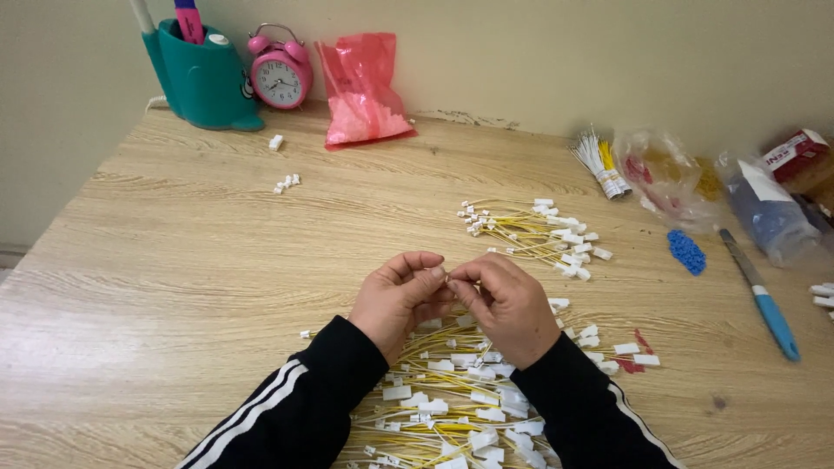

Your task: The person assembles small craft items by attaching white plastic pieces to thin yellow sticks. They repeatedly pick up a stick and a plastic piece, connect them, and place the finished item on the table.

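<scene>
Yellow wires (443,408) lie below both hands, left hand (401,300) and right hand (508,308), pinched shut on one small connector (448,280).

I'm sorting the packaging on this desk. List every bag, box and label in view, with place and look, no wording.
Pink plastic bag: back, against the wall, beside the pink alarm clock; holds pale bits.
Clear plastic bag: right, crumpled; yellow and red contents.
Bluish clear bag: far right, with a white label.
Red and white box: far right edge, small, rectangular.
Banded wire bundle: right, white wrap label.
</scene>
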